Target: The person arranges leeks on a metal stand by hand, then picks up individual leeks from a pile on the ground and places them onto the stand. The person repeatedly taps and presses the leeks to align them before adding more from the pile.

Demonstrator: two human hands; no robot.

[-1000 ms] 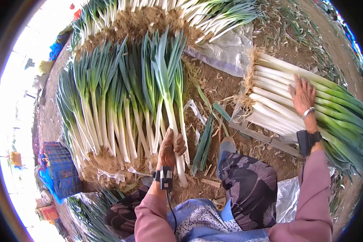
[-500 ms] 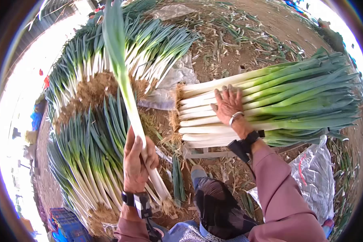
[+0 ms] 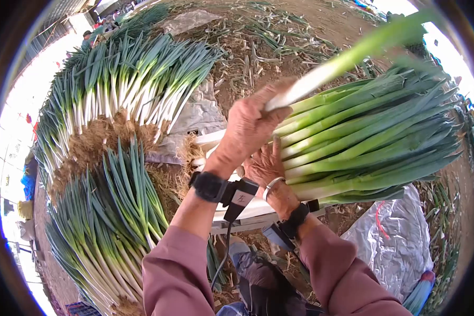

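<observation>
My left hand is closed round the white stalk of a single leek, held above the stack with its green leaves pointing to the upper right and blurred. Beneath it, my right hand presses on the white stalks of the stacked leeks, its fingers partly hidden by my left hand. The stack lies on a low frame, roots at the left and leaves at the right. Which fingers of my right hand are spread is partly hidden.
Upright leeks stand in two bunches at the left, an upper one and a lower one. A silvery sheet lies at the lower right. Leaf scraps litter the ground behind. A distant person is at the upper left.
My left hand has carried the single leek from the left over to the stack, tilting its leaves rightward. My right hand still rests on the stack. The view has shifted.
</observation>
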